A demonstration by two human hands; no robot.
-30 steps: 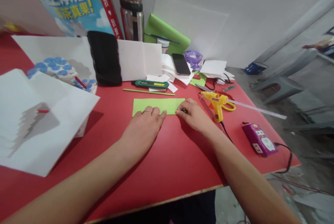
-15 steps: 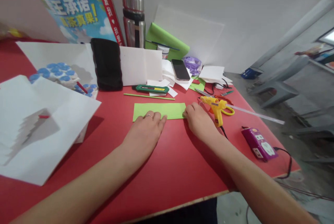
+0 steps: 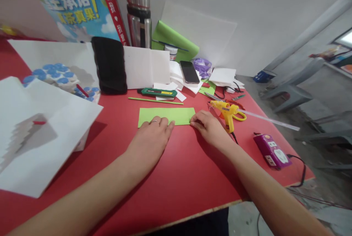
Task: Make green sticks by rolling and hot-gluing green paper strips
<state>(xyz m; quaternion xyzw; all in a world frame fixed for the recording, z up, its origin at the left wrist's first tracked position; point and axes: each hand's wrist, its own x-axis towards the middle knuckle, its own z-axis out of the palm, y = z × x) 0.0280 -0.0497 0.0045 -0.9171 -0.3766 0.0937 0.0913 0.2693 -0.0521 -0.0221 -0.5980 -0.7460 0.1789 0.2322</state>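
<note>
A strip of bright green paper (image 3: 178, 113) lies lengthwise on the red table. My left hand (image 3: 151, 137), wearing a ring, presses on its front edge, fingers bent and close together, thumb beside the edge. At the strip's front right corner, my right hand (image 3: 210, 127) pinches the paper between thumb and fingertips. Beyond the strip lies a thin green paper stick (image 3: 155, 101), and behind that a green utility knife (image 3: 158, 92). A yellow glue gun (image 3: 228, 113) with a clear glue stick rests right of my right hand, over orange-handled scissors (image 3: 241, 116).
White paper sheets with a cut shape (image 3: 63, 118) stand at left near a black object (image 3: 110, 65). At the back are a steel flask (image 3: 139, 19), a phone (image 3: 189, 72) and a green paper roll (image 3: 177, 39). A purple power box (image 3: 272, 151) sits by the right edge.
My right hand has shifted slightly left along the strip's front edge, its fingers now in a clearer pinch at the corner. My left hand stays on the paper; the view has shifted a little.
</note>
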